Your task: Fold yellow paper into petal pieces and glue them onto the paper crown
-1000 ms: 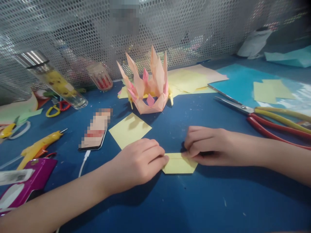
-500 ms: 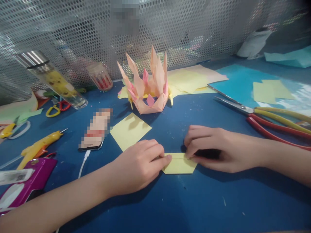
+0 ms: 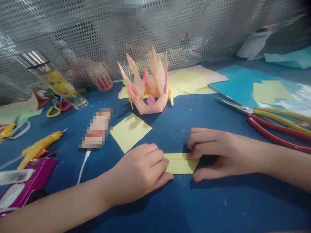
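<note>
**Both hands (image 3: 139,170) (image 3: 218,152) hold down the folded yellow paper (image 3: 179,163)**
The paper (matte, flat, with a creased top strip) lies near centre on the scuffed blue table (image 3: 194,207). Your left hand, fingers curled tight, presses its left end. Your right hand pins its right end, fingers on top, thumb alongside. A spiky pink paper crown (image 3: 148,87) stands beyond.

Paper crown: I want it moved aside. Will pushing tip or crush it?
The crown is thin folded paper, so probably light and easily crushed. Its wide base sits flat on the table, so it likely slides, not tips.
</note>
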A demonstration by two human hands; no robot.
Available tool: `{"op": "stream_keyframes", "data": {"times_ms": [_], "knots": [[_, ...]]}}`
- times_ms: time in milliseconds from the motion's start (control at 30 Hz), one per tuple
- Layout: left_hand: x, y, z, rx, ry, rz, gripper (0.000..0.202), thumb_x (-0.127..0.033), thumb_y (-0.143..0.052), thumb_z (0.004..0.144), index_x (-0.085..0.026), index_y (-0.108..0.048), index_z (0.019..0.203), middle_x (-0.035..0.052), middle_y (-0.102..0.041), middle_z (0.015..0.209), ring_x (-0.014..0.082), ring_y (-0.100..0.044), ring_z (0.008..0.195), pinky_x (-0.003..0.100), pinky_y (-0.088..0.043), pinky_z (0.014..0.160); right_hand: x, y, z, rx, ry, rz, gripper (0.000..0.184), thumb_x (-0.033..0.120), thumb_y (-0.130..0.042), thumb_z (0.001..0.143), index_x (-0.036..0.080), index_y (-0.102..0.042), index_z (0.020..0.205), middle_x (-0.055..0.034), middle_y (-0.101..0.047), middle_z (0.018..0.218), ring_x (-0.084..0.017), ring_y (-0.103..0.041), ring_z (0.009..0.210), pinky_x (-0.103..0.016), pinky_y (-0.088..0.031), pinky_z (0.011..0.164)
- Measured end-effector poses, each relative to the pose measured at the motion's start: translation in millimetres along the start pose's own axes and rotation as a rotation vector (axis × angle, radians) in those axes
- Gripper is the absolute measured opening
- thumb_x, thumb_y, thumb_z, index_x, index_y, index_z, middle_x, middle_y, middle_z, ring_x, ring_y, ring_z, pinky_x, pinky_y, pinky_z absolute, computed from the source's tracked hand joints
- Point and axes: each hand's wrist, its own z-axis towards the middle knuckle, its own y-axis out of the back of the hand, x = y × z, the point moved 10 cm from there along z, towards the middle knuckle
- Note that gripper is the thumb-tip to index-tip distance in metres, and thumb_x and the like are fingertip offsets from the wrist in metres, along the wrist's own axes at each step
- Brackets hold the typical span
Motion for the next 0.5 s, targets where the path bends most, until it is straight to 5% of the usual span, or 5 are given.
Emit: {"op": "stream_keyframes", "data": {"times_ms": [233,367,500], "knots": [[-20.4,6.3,-6.1,-0.113,-0.187,0.194,0.012,-0.017,-0.057,0.088,-0.010,-0.065,0.084,0.0076,-0.067,0.073,0.0186,-0.062,0.070,0.033,-0.054,0.065,10.3,-4.2,0.3,-0.010,0.005,-0.211,0.037,0.048,-0.057,0.087,0.016,-0.057,0.069,-0.0041,-0.053,0.067,-0.015,-0.044,0.066,-0.027,-0.041,0.066],[-29.3,5.7,-7.6,-0.110,-0.259,0.240,0.012,-0.011,-0.057,0.086,-0.004,-0.066,0.088,0.0105,-0.069,0.074,0.0212,-0.064,0.068,0.033,-0.053,0.059,12.3,-10.7,1.7,0.001,-0.011,-0.343,0.028,0.039,-0.052,0.092,0.015,-0.058,0.077,-0.0060,-0.056,0.072,-0.017,-0.045,0.069,-0.029,-0.040,0.067],[-22.1,4.2,-4.3,-0.108,-0.195,0.217,0.016,-0.011,-0.052,0.089,-0.011,-0.064,0.077,0.0068,-0.066,0.072,0.0173,-0.061,0.067,0.031,-0.053,0.064,14.9,-15.1,4.5,0.010,-0.021,-0.299,0.019,0.026,-0.049,0.092,0.016,-0.058,0.080,-0.0054,-0.056,0.074,-0.016,-0.046,0.069,-0.028,-0.039,0.066]]}}
